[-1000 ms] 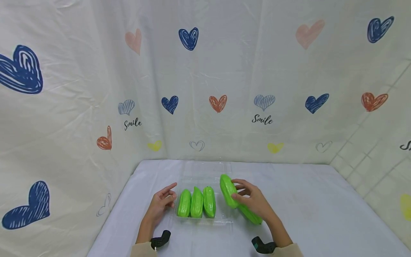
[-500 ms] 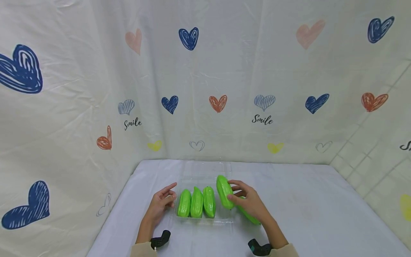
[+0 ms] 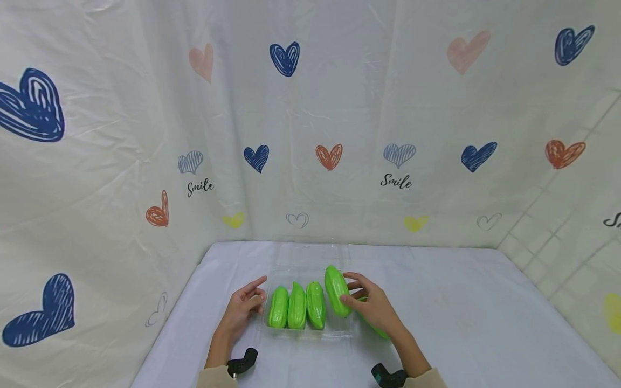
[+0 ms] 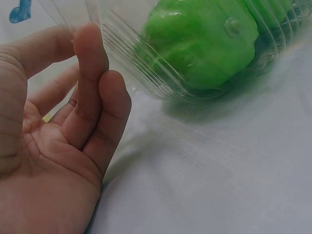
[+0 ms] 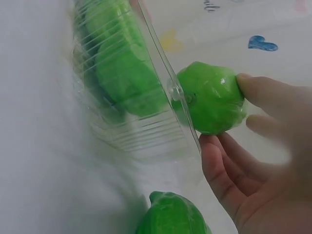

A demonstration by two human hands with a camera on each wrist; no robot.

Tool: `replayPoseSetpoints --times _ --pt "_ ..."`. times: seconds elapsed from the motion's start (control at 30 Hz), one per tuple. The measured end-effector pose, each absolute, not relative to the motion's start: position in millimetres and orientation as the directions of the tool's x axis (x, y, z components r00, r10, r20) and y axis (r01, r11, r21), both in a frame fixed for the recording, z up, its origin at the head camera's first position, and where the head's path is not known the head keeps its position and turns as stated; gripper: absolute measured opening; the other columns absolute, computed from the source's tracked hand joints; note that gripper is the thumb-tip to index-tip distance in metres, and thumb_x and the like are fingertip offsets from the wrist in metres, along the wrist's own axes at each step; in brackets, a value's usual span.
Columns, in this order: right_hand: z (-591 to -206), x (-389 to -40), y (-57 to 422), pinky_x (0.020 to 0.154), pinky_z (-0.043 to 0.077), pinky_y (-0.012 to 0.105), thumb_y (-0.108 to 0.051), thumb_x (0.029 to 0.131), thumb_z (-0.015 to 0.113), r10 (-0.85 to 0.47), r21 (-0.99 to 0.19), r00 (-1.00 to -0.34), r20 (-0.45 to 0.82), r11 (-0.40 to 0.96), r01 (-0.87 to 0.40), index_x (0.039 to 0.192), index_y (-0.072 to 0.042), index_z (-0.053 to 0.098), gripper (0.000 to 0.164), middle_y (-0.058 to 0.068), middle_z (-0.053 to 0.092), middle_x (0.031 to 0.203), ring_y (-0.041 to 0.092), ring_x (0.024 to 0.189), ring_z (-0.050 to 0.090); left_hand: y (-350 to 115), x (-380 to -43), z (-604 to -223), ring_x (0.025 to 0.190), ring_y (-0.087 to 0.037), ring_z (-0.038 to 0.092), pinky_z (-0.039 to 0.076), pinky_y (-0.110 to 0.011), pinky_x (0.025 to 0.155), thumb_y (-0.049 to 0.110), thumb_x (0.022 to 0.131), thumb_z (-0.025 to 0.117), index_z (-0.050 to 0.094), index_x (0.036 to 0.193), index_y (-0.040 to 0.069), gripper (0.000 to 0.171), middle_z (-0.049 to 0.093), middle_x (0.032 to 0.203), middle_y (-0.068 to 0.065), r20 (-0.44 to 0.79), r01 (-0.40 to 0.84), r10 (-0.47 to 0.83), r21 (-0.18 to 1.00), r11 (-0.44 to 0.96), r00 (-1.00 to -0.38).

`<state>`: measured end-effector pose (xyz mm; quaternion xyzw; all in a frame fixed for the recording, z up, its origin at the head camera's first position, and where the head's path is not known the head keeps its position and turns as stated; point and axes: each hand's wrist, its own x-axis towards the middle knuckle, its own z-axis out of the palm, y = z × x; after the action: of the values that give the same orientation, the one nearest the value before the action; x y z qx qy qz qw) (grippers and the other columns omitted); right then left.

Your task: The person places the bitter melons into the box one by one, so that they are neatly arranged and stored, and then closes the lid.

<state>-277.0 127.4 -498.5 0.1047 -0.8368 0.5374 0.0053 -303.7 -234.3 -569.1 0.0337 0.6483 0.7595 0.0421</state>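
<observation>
In the head view, my right hand (image 3: 371,303) holds a bright green, ridged toy gourd (image 3: 337,291) between thumb and fingers, tilted above the right part of a clear plastic box (image 3: 310,333). The right wrist view shows the held gourd's nubbed end (image 5: 207,100) overlapping the box's rim (image 5: 168,73). Three similar gourds (image 3: 297,305) lie side by side in the box's left and middle. My left hand (image 3: 244,304) pinches the box's left rim; its fingertips (image 4: 91,41) are at the clear wall in the left wrist view.
Another green gourd (image 5: 171,217) lies on the white cloth right of the box, partly hidden by my right hand in the head view. The box's clear lid (image 3: 311,254) stands opened at the back. A white curtain (image 3: 359,108) with printed hearts rises behind the table.
My right hand has carried the held gourd left, from the box's right edge to over its right part, and the gourd has turned slightly more upright. The left hand stays in place.
</observation>
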Motion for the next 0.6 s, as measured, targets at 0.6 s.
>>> replayPoseSetpoints --times 0.6 --pt "-508.3 -275.6 113.7 0.070 0.051 0.024 -0.026 0.087 0.082 -0.198 -0.814 -0.961 0.191 0.515 -0.268 0.140 -0.015 0.060 0.059 0.008 0.070 0.113 0.013 0.086 0.063 -234.1 -303.4 -569.7 0.061 -0.008 0.057 0.051 -0.022 0.060 0.007 0.094 0.070 0.048 0.150 0.003 0.061 0.062 0.092 0.003 0.004 -0.013 0.113 0.989 -0.149 -0.994"
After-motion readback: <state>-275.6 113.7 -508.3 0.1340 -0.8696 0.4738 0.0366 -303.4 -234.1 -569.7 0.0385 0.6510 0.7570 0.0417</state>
